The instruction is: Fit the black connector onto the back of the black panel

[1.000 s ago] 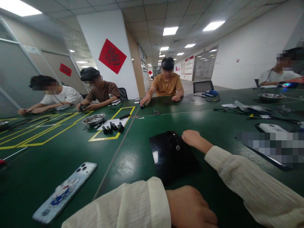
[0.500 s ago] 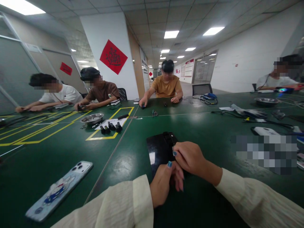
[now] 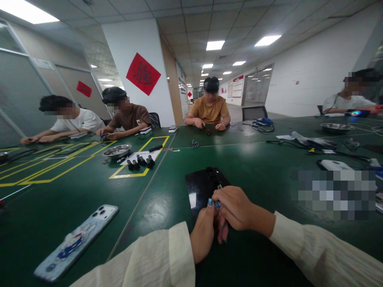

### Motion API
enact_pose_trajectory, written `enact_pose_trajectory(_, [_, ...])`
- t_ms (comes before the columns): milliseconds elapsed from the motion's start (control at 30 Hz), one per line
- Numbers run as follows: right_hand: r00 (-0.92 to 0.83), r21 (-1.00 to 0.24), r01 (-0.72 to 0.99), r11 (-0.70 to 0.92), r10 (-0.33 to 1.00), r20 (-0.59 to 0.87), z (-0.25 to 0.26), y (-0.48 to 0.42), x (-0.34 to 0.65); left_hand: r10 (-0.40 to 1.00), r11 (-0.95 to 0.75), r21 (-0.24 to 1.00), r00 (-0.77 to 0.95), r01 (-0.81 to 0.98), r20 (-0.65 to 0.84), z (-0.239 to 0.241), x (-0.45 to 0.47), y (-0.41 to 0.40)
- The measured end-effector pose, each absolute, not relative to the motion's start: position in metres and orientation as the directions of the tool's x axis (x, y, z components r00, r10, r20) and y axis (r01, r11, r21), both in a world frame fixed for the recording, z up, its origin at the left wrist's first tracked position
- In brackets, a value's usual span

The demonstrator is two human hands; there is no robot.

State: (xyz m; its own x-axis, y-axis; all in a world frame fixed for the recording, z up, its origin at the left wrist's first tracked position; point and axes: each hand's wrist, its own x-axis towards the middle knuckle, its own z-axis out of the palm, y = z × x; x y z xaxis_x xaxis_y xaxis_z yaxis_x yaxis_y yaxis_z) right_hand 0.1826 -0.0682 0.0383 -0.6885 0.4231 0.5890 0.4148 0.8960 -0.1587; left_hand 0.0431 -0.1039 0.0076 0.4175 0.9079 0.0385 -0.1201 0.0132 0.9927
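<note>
In the head view, my left hand [image 3: 204, 232] and my right hand [image 3: 237, 207] meet over the lower right part of a glossy black flat panel [image 3: 196, 186]. The right fingers are pinched together. My left fingers curl under them, with the left thumb against the right fingertips. Whatever lies between the fingertips is too small or hidden to make out. A narrow black piece with raised edges [image 3: 213, 176] rests on the panel's upper right, just beyond my right hand. The panel's lower part is covered by my hands.
A phone in a light blue cartoon case [image 3: 78, 241] lies at left on the green table [image 3: 161, 207]. Farther off are a metal bowl [image 3: 116, 151], several black cylindrical parts [image 3: 140, 161] and cables [image 3: 259, 124]. A person in a mustard shirt [image 3: 209, 111] sits opposite; others sit at both sides.
My right hand has come down and slightly left, so its fingertips now meet my left thumb. The person opposite has drawn an arm back towards their body.
</note>
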Motion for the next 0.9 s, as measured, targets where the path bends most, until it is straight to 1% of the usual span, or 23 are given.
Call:
enact_pose_trajectory(167, [-0.702, -0.173, 0.404, 0.898, 0.425, 0.572, 0.042, -0.068, 0.186, 0.938, -0.100, 0.994, 0.328, -0.049, 0.111, 0.021, 0.042, -0.109])
enact_pose_trajectory(300, [-0.700, -0.180, 0.397, 0.900, 0.423, 0.575, 0.041, -0.063, 0.187, 0.954, -0.108, 0.994, 0.278, -0.026, 0.111, 0.019, 0.043, -0.106])
enact_pose_trajectory(400, [-0.675, -0.162, 0.375, 0.913, 0.389, 0.628, 0.036, -0.061, 0.187, 0.956, -0.118, 0.993, 0.270, -0.019, 0.118, 0.017, 0.042, -0.104])
enact_pose_trajectory(433, [-0.646, -0.145, 0.394, 0.908, 0.385, 0.659, 0.034, -0.060, 0.186, 0.956, -0.132, 0.991, 0.259, -0.024, 0.134, 0.018, 0.041, -0.103])
enact_pose_trajectory(500, [-0.551, -0.113, 0.493, 0.863, 0.410, 0.726, 0.032, -0.058, 0.185, 0.959, -0.180, 0.983, 0.217, -0.041, 0.184, 0.019, 0.038, -0.099])
enact_pose_trajectory(567, [-0.431, -0.119, 0.643, 0.757, 0.486, 0.761, 0.034, -0.054, 0.181, 0.954, -0.247, 0.968, 0.162, -0.051, 0.252, 0.021, 0.034, -0.090])
enact_pose_trajectory(600, [-0.373, -0.136, 0.718, 0.683, 0.542, 0.753, 0.036, -0.051, 0.178, 0.948, -0.282, 0.958, 0.138, -0.045, 0.286, 0.022, 0.031, -0.084])
enact_pose_trajectory(667, [-0.278, -0.168, 0.839, 0.517, 0.674, 0.685, 0.043, -0.044, 0.172, 0.932, -0.352, 0.935, 0.080, -0.034, 0.354, 0.022, 0.023, -0.066])
enact_pose_trajectory(733, [-0.221, -0.170, 0.913, 0.372, 0.798, 0.561, 0.053, -0.036, 0.164, 0.917, -0.398, 0.917, 0.013, 0.000, 0.398, 0.022, 0.012, -0.044])
enact_pose_trajectory(767, [-0.210, -0.162, 0.932, 0.324, 0.847, 0.488, 0.057, -0.032, 0.161, 0.914, -0.405, 0.914, -0.010, 0.029, 0.406, 0.021, 0.005, -0.034])
enact_pose_trajectory(833, [-0.219, -0.137, 0.949, 0.283, 0.908, 0.358, 0.065, -0.027, 0.155, 0.918, -0.386, 0.919, -0.071, 0.075, 0.391, 0.020, -0.008, -0.014])
enact_pose_trajectory(900, [-0.245, -0.116, 0.951, 0.286, 0.928, 0.280, 0.070, -0.025, 0.151, 0.909, -0.379, 0.920, -0.147, 0.095, 0.390, 0.018, -0.020, 0.000])
